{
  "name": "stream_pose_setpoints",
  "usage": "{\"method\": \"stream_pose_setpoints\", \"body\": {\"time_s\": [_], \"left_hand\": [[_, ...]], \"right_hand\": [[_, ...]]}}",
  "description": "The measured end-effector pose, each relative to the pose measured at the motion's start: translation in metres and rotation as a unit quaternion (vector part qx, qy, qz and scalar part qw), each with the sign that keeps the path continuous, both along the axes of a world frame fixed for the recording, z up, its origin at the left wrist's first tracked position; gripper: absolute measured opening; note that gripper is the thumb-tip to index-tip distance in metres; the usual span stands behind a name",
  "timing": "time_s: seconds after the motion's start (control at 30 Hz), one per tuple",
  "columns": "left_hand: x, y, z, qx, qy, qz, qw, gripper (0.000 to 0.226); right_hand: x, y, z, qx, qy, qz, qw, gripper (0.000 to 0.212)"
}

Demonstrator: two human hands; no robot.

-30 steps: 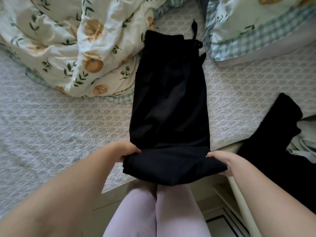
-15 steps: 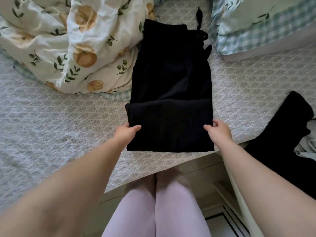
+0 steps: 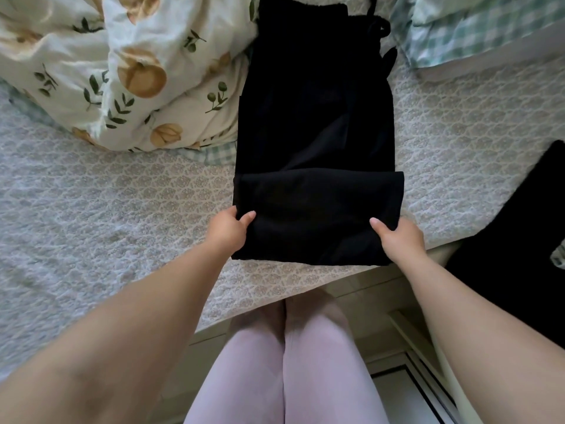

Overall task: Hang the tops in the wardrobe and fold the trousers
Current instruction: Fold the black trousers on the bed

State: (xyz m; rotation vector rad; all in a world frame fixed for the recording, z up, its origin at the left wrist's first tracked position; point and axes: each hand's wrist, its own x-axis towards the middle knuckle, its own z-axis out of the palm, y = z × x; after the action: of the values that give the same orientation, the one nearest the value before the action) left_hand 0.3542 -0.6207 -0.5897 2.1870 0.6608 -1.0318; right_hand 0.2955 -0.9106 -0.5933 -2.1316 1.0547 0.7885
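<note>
Now both grips, left hand and right hand, pinching the folded black trousers at mid-frame, should lift evenly toward the waistband.

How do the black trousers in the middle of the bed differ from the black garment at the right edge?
The black trousers lie flat and straight on the bed, their near end folded over; the black garment lies slanted and partly out of frame. The left hand and the right hand both grip the black trousers; nothing touches the black garment. Both are plain black cloth.
</note>
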Motion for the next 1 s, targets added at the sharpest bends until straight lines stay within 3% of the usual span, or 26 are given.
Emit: {"method": "stream_pose_setpoints", "body": {"time_s": [0.1, 0.17, 0.2, 0.27, 0.33, 0.4, 0.5, 0.6, 0.7, 0.77, 0.87, 1.0], "left_hand": [[-0.003, -0.003, -0.003, 0.028, -0.012, -0.001, 1.0, 0.044], [-0.004, -0.009, 0.0, 0.04, -0.119, 0.051, 0.991, 0.055], [-0.006, -0.012, 0.002, 0.065, -0.198, 0.031, 0.977, 0.061], [-0.01, -0.017, 0.0, 0.114, -0.35, -0.145, 0.918, 0.064], [-0.015, -0.025, -0.008, 0.102, -0.407, -0.343, 0.84, 0.063], [-0.017, -0.035, -0.016, 0.085, -0.367, -0.469, 0.799, 0.064], [-0.008, -0.032, -0.029, 0.121, -0.223, -0.533, 0.807, 0.069], [0.007, -0.024, -0.029, 0.144, -0.114, -0.548, 0.816, 0.073], [-0.011, -0.024, -0.025, 0.125, -0.183, -0.551, 0.804, 0.087], [-0.033, -0.023, -0.022, 0.107, -0.227, -0.587, 0.77, 0.1], [-0.05, -0.022, -0.027, 0.153, -0.165, -0.662, 0.715, 0.099], [-0.056, -0.036, -0.027, 0.2, -0.151, -0.643, 0.724, 0.079]], "right_hand": [[-0.001, 0.003, -0.003, -0.035, 0.021, 0.021, 0.999, 0.043], [0.001, 0.012, -0.002, -0.106, 0.004, 0.017, 0.994, 0.046], [0.0, 0.017, 0.0, -0.149, -0.029, 0.027, 0.988, 0.053], [-0.002, 0.032, 0.001, -0.219, -0.138, 0.151, 0.954, 0.066], [0.001, 0.047, -0.002, -0.221, -0.236, 0.309, 0.894, 0.065], [0.011, 0.053, -0.008, -0.193, -0.213, 0.427, 0.857, 0.061], [0.022, 0.04, -0.019, -0.128, -0.048, 0.488, 0.862, 0.062], [0.029, 0.026, -0.021, -0.121, 0.01, 0.514, 0.849, 0.067], [0.017, 0.036, -0.014, -0.145, -0.049, 0.525, 0.837, 0.078], [-0.008, 0.047, -0.013, -0.14, -0.102, 0.545, 0.821, 0.087], [-0.043, 0.053, -0.019, -0.152, -0.041, 0.609, 0.778, 0.101], [-0.043, 0.053, -0.017, -0.187, 0.005, 0.606, 0.774, 0.086]]}}
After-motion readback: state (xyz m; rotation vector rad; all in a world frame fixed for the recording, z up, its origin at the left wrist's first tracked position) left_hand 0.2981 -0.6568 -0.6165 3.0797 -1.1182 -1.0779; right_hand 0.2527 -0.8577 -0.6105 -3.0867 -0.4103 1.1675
